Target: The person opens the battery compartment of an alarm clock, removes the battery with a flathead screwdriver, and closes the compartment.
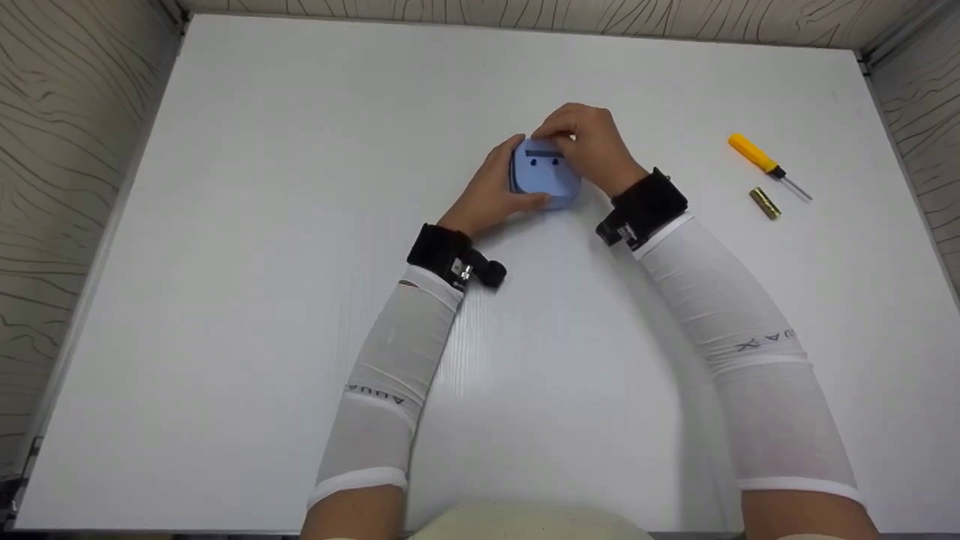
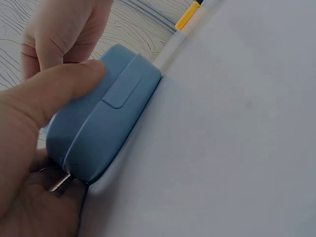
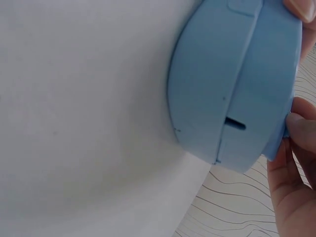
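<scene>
A light-blue rounded plastic case [image 1: 545, 178] with a dark slot and two small dark holes in its top face sits on the white table. The left hand [image 1: 499, 187] grips it from the left side. Its thumb [image 2: 81, 79] lies over the near edge. At the case's far right edge, the right hand [image 1: 596, 146] bends over the top. In the right wrist view its thumb and finger pinch a thin blue flap [image 3: 273, 148] that stands out from the case's face. Whether this flap is a separate part I cannot tell. The case's far side is hidden by the fingers.
To the right on the white table [image 1: 262, 300] lie a screwdriver [image 1: 752, 153] with a yellow handle and a gold-coloured battery [image 1: 765, 203], apart from each other. Wood-patterned panels [image 1: 67, 150] border the table at the back and sides.
</scene>
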A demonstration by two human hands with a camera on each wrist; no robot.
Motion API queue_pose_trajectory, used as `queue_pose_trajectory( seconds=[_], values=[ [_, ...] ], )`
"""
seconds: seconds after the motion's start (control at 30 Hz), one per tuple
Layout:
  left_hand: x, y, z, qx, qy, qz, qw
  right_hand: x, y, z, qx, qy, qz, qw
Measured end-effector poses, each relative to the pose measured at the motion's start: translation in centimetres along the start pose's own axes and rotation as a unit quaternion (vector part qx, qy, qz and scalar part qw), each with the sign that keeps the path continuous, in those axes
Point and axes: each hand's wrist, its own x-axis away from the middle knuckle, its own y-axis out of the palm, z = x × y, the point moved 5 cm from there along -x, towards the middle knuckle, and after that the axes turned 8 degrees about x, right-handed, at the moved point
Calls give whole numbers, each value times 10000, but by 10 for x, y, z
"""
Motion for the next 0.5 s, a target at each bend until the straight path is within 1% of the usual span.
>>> queue_pose_trajectory(
  seconds=[0.37,0.5],
  values=[
    [0,0,1,40,35,-10,10000,2,3,2,-141,-102,-91,9998],
    [1,0,1,41,42,0,10000,2,3,3,-98,-111,-125,9998]
  ],
)
